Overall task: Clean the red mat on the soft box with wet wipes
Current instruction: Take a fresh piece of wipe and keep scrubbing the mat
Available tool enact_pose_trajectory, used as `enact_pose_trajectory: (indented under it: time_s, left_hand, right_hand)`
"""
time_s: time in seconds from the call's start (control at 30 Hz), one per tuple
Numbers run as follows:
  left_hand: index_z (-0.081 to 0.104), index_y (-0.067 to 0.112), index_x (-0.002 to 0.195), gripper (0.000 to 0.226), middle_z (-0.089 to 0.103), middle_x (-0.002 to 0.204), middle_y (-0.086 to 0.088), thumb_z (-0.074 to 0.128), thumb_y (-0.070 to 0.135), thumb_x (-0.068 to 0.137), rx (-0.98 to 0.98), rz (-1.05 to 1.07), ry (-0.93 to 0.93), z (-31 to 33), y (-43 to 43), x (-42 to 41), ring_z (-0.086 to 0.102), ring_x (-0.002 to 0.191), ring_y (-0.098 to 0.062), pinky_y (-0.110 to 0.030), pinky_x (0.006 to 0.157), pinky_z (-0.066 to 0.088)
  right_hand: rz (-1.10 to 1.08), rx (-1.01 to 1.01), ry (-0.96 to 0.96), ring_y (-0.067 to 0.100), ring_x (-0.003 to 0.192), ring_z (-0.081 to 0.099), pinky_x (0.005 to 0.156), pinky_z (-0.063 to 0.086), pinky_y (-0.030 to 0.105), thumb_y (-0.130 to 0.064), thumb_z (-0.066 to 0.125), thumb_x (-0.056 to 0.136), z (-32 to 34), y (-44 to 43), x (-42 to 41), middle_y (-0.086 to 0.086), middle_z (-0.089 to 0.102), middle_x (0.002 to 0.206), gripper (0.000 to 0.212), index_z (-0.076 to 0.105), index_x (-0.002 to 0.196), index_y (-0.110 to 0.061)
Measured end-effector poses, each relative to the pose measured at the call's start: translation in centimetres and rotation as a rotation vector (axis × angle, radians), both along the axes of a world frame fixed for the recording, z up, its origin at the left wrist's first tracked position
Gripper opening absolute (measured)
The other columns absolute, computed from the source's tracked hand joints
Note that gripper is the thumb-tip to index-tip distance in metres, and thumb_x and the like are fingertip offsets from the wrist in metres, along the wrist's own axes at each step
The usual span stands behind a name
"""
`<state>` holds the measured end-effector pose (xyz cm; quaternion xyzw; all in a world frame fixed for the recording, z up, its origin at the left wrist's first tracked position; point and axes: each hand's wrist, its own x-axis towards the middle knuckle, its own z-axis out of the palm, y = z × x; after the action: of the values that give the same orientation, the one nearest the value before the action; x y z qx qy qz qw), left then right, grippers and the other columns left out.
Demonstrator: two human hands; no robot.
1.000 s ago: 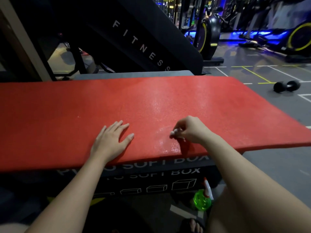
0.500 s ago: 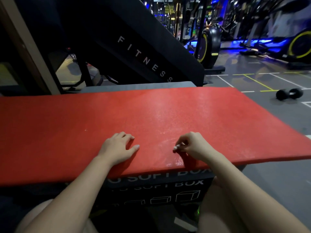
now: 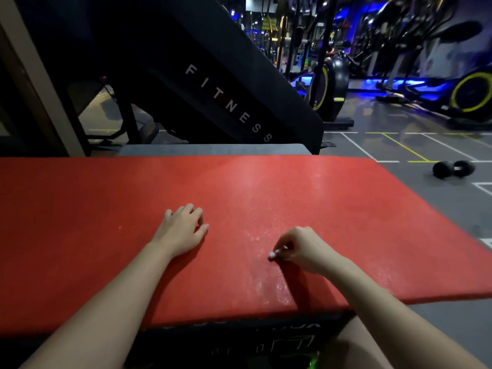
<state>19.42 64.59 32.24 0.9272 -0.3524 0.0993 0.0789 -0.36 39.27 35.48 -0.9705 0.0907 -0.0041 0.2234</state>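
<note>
I have the red mat lying flat across the top of the soft box, running from nine o'clock to three o'clock in front of me and overhanging the box on the right. It looks like dense foam with a grainy skin, so I judge it light and a little springy. A hard rub could slide it on the box, and it wants a flat palm on top to hold it.

My left hand does that at about seven o'clock, its grip relaxed with the fingers resting loosely on the mat. My right hand sits at five o'clock, its grip pinching a wet wipe that is balled very small and touching the mat. The wipe is soft and limp, and I'd expect it to shred if dragged over this texture. A damp sheen runs from there toward twelve o'clock.

Most of the wipe is hidden inside my fingers, so I cannot tell its size. The box's lettering is cut off by the mat's near edge. A green thing at six o'clock is too cropped to name. A dumbbell lies on the floor at two o'clock.
</note>
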Motion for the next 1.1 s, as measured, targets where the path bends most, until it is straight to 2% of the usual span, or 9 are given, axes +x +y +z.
enact_pose_trajectory:
  time_s: [0.1, 0.27, 0.5, 0.6, 0.7, 0.83, 0.9, 1.0, 1.1]
  left_hand:
    - [0.062, 0.023, 0.110, 0.027, 0.057, 0.114, -0.004, 0.058, 0.046, 0.097, -0.025, 0.025, -0.018, 0.1, -2.1, 2.4, 0.055, 0.114, -0.029, -0.047, 0.093, 0.041]
    - [0.059, 0.022, 0.131, 0.042, 0.056, 0.136, -0.004, 0.050, 0.048, 0.099, -0.086, 0.048, -0.011, -0.8, -5.4, 6.3, 0.051, 0.127, -0.027, -0.048, 0.104, 0.038]
    - [0.046, 0.027, 0.153, 0.072, 0.035, 0.164, 0.002, 0.019, 0.060, 0.094, -0.194, 0.001, 0.030, -4.0, -6.2, 8.2, 0.020, 0.155, -0.015, -0.044, 0.127, 0.009]
    - [0.028, 0.034, 0.160, 0.082, 0.018, 0.170, 0.004, 0.006, 0.067, 0.088, -0.078, 0.054, 0.098, -4.5, -6.4, 9.1, 0.004, 0.157, -0.011, -0.042, 0.128, 0.000]
    - [0.021, 0.037, 0.161, 0.084, 0.013, 0.170, 0.005, 0.002, 0.069, 0.086, -0.031, 0.068, 0.117, -4.9, -6.5, 9.5, 0.004, 0.157, -0.011, -0.041, 0.128, 0.001]
    - [0.017, 0.038, 0.162, 0.084, 0.008, 0.171, 0.008, -0.002, 0.070, 0.086, -0.007, 0.078, 0.122, -4.6, -6.5, 9.5, 0.001, 0.157, -0.009, -0.041, 0.128, 0.000]
    - [0.016, 0.039, 0.162, 0.084, 0.008, 0.171, 0.008, -0.003, 0.069, 0.086, -0.004, 0.076, 0.121, -4.5, -6.5, 9.4, 0.000, 0.157, -0.008, -0.041, 0.128, -0.001]
    - [0.017, 0.038, 0.162, 0.084, 0.009, 0.171, 0.007, -0.002, 0.069, 0.086, -0.007, 0.087, 0.116, -4.6, -6.6, 9.3, 0.001, 0.157, -0.009, -0.041, 0.128, -0.002]
    - [0.016, 0.038, 0.162, 0.083, 0.009, 0.171, 0.006, -0.002, 0.067, 0.088, 0.014, 0.089, 0.112, -4.5, -6.7, 9.2, 0.001, 0.157, -0.010, -0.043, 0.128, 0.000]
  right_hand:
    - [-0.019, -0.015, -0.083, 0.000, 0.068, 0.056, 0.058, 0.035, 0.011, -0.023, 0.076, 0.083, -0.3, -0.3, 2.3, -0.010, 0.066, 0.075, 0.007, 0.079, 0.089, -0.021]
    - [-0.122, -0.005, -0.200, 0.023, 0.084, 0.061, 0.071, 0.042, 0.029, -0.022, 0.074, 0.085, -1.0, -1.9, 7.9, 0.006, 0.064, 0.089, 0.009, 0.078, 0.090, -0.016]
    - [-0.053, 0.035, -0.112, -0.010, 0.058, 0.049, 0.057, 0.038, 0.009, -0.028, 0.074, 0.087, -1.3, -3.8, 9.5, -0.020, 0.054, 0.062, 0.009, 0.080, 0.086, -0.022]
    - [-0.036, 0.011, -0.137, 0.000, 0.064, 0.055, 0.055, 0.035, 0.015, -0.028, 0.075, 0.086, -1.1, -4.7, 12.8, -0.008, 0.069, 0.075, 0.009, 0.079, 0.085, -0.020]
    - [-0.092, -0.026, -0.228, 0.009, 0.071, 0.056, 0.057, 0.028, 0.018, -0.022, 0.073, 0.087, -1.1, -6.5, 18.0, 0.007, 0.074, 0.085, 0.010, 0.079, 0.085, -0.015]
    - [-0.164, -0.020, -0.197, 0.014, 0.074, 0.063, 0.050, 0.032, 0.008, -0.032, 0.076, 0.085, -1.1, -8.2, 21.4, 0.001, 0.074, 0.081, 0.014, 0.080, 0.086, -0.019]
    - [-0.142, -0.040, -0.145, 0.011, 0.066, 0.057, 0.047, 0.028, 0.009, -0.039, 0.076, 0.083, -0.8, -8.3, 20.6, 0.000, 0.073, 0.077, 0.018, 0.080, 0.088, -0.022]
    - [-0.021, -0.066, -0.059, 0.006, 0.056, 0.055, 0.051, 0.040, 0.026, -0.046, 0.076, 0.081, -0.4, -8.3, 17.6, -0.004, 0.068, 0.065, 0.023, 0.079, 0.085, -0.024]
    - [0.023, -0.018, -0.003, -0.005, 0.052, 0.053, 0.050, 0.037, 0.017, -0.047, 0.078, 0.079, -0.3, -8.5, 16.4, -0.014, 0.062, 0.056, 0.020, 0.079, 0.082, -0.028]
